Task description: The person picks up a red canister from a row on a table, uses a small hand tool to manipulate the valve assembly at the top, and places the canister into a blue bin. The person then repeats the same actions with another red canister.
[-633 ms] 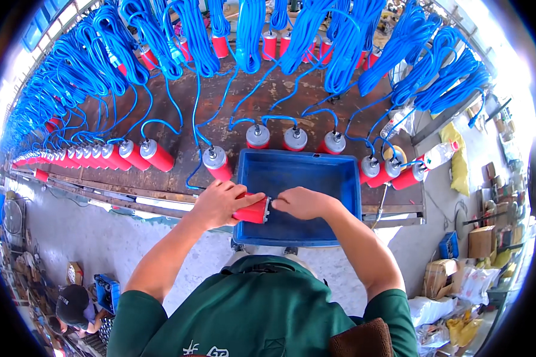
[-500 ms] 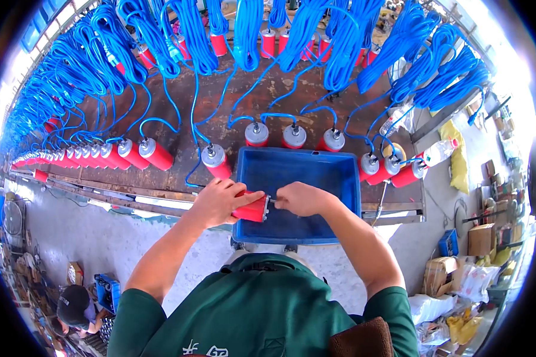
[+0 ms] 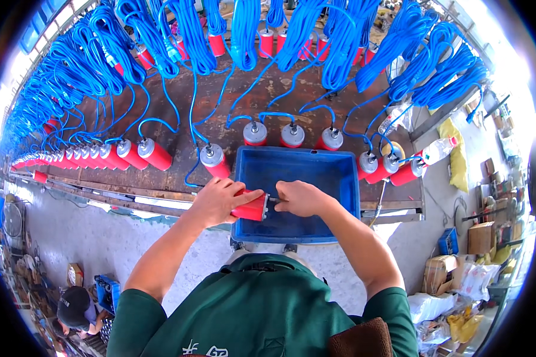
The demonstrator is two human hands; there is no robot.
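Observation:
My left hand [image 3: 219,201] is wrapped round a red cylinder [image 3: 249,206], which lies on its side over the left part of a blue plastic bin [image 3: 315,227]. The cylinder's grey metal end cap points right. At that end, the closed fingers of my right hand [image 3: 301,199] pinch a small dark piece in line with the cap, too hidden to name. Just beyond my left hand stands another red cylinder [image 3: 216,162] with a blue cable fixed to its top.
A worn brown table [image 3: 232,95] carries several more red cylinders [image 3: 155,154] in rows. Coiled blue cables [image 3: 190,35] hang above it. A clear bottle [image 3: 439,151] lies at the right end. Another person [image 3: 77,309] is low at the far left, beside a blue crate [image 3: 107,291].
The fingers of my right hand have turned slightly at the cylinder's end. My left hand and the cylinder hold almost the same place.

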